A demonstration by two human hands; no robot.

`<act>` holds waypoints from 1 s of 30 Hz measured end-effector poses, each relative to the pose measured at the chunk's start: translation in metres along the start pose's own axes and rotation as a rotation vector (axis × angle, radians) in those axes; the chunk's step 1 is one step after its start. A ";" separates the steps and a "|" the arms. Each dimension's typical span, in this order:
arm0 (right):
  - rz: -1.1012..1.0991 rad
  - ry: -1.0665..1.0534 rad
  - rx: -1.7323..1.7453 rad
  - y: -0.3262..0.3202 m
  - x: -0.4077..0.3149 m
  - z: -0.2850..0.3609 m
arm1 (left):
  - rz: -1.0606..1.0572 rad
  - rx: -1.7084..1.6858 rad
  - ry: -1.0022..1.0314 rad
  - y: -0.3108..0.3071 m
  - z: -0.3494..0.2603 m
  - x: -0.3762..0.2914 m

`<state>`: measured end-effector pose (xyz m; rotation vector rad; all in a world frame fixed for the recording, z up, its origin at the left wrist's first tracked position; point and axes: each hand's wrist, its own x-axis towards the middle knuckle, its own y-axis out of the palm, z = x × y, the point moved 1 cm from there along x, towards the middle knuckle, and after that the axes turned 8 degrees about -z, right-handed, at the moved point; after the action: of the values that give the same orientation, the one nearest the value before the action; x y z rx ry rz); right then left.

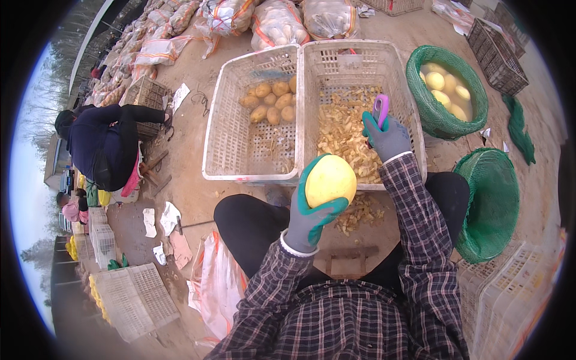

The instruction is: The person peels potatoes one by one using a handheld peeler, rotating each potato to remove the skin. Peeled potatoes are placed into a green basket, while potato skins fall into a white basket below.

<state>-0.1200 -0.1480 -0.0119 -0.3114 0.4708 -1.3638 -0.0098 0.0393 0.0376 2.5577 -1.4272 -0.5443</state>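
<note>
My left hand (306,220), in a grey and green work glove, grips a large peeled yellow potato (330,181) from below and behind. Held upright in my gloved right hand (390,137) is a purple-handled peeler (381,109); its blade end is mostly hidden by the fingers. Beneath the right hand, a pale plastic crate (344,74) contains a thick layer of potato peelings (344,135). The crate beside it on the left (229,155) holds several unpeeled brown potatoes (273,100) near its far right corner.
To the right, a green mesh-lined tub (414,96) holds peeled potatoes in cloudy water, with another green mesh-lined container (488,202) nearer me. Full sacks (279,24) line the far side. A seated person (101,139) bends forward at left. Stacked crates (504,301) stand at lower right.
</note>
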 end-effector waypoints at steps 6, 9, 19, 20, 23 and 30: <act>0.102 -0.079 -0.026 0.021 0.001 -0.022 | 0.339 -0.827 -0.474 -0.006 0.007 0.014; 0.170 0.044 0.213 0.018 -0.012 -0.014 | 0.330 -0.978 -0.571 -0.005 0.009 0.014; 0.254 0.087 0.374 0.012 -0.029 -0.006 | 0.456 -0.977 -0.528 0.011 0.009 0.017; 0.265 0.086 0.441 0.017 -0.029 -0.011 | 0.484 -0.990 -0.528 0.012 0.008 0.017; 0.239 0.215 0.831 0.016 -0.030 -0.011 | 0.461 -0.980 -0.533 0.026 -0.001 0.015; 0.206 0.286 1.242 0.001 -0.021 -0.016 | 0.186 -0.814 -0.486 0.029 0.003 0.017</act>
<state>-0.1293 -0.1267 -0.0233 0.9301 -0.1699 -1.2648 -0.0259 0.0095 0.0400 1.6916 -1.1801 -1.4279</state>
